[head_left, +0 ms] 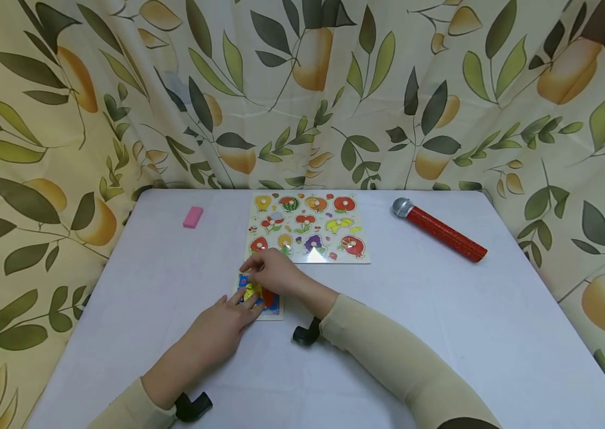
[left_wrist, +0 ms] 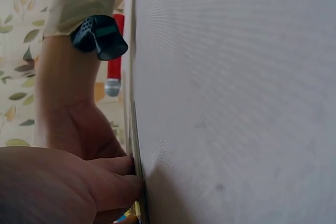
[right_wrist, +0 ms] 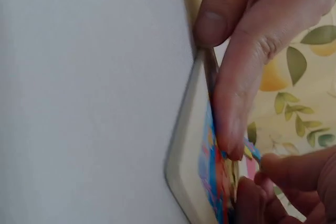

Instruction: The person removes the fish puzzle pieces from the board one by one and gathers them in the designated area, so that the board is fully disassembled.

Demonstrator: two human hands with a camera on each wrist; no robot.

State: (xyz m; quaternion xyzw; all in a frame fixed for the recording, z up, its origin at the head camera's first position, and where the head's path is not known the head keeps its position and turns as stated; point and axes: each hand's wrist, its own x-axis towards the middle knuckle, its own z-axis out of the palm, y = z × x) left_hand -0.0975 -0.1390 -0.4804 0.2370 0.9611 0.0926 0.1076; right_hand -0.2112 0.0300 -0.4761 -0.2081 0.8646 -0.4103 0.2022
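Note:
A small jigsaw board [head_left: 276, 314] with a blue, yellow and red picture lies on the table in front of me. My left hand [head_left: 222, 328] rests on it, fingers spread over the picture; its thumb touches the board's edge in the right wrist view. At the far left corner of the board is my right hand [head_left: 276, 271]. Its thumb and fingertips pinch a small blue puzzle piece [right_wrist: 253, 149], seen raised above the picture in the right wrist view. Part of the picture is hidden under both hands.
Just beyond the hands lies a larger fruit puzzle board [head_left: 309, 229] with several knobbed pieces. A pink block [head_left: 192, 217] is at the back left. A red microphone [head_left: 441, 231] lies at the back right. The white table [head_left: 415, 310] meets a patterned curtain [head_left: 291, 119].

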